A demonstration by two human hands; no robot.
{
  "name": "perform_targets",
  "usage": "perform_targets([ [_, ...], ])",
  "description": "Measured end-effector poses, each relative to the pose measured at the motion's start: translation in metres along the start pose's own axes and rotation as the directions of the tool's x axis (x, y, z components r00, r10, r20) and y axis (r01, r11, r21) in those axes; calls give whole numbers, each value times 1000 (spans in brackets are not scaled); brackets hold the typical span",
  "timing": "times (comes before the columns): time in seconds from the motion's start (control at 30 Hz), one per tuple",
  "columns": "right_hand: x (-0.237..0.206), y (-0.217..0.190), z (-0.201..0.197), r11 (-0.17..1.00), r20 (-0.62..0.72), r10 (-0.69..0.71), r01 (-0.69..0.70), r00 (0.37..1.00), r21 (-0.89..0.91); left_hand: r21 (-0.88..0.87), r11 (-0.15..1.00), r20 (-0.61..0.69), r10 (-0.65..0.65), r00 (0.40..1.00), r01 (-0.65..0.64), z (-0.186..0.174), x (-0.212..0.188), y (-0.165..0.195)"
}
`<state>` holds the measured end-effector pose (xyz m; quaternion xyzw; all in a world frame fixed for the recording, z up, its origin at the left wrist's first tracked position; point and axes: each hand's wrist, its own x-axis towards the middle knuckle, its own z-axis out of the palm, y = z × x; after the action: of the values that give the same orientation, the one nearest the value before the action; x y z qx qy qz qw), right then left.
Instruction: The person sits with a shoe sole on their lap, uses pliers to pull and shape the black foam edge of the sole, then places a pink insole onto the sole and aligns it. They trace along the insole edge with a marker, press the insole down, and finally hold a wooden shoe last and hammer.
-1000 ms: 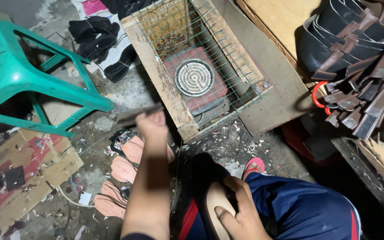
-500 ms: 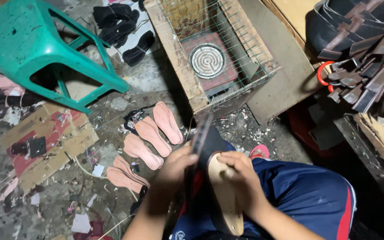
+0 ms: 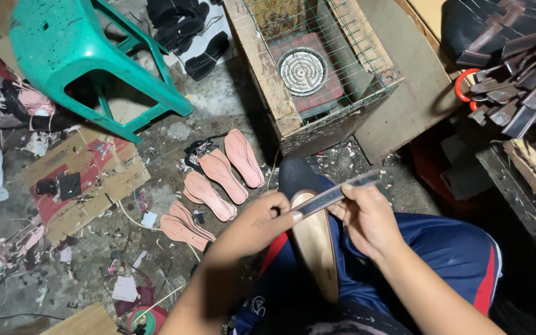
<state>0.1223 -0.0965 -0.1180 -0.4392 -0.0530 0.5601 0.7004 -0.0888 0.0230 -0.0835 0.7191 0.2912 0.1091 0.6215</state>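
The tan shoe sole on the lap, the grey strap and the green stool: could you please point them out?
tan shoe sole [image 3: 317, 248], head view, middle of its face.
grey strap [image 3: 336, 193], head view, mid-length between the hands.
green stool [image 3: 57, 43], head view, seat top.

Both forearms are bare, with no sleeves in view. The left hand [image 3: 262, 217] and right hand [image 3: 367, 217] wear no gloves, rings or watch. The legs are in dark blue track trousers [image 3: 448, 248] with a red side stripe edged in white, and a small white emblem near the left knee.
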Motion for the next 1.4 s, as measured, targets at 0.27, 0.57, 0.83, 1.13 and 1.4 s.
perform_targets([
  [0.27, -26, 31, -38, 985, -203, 151, -164, 968, -46, -587, 782, 17, -244, 970, 207, 22, -24, -42],
  [0.57, -37, 22, -54, 957, 33, 231, -221, 972, -190, -863, 506, -50, -72, 996, -7, 53, -30, -71],
  [0.83, -71, -2, -71, 960, 160, 32, 14, 987, -279, -962, 259, 85, -21, 996, 87, 105, -32, -42],
  [1.13, -86, -12, -98, 905, 169, -40, 107, 985, -412, -797, 237, 604, 289, 743, 556, 103, -21, -22],
  [1.4, -91, -32, -98, 725, 119, -139, 183, 983, -664, -786, 535, 436, 126, 891, 309, 117, -7, -3],
])
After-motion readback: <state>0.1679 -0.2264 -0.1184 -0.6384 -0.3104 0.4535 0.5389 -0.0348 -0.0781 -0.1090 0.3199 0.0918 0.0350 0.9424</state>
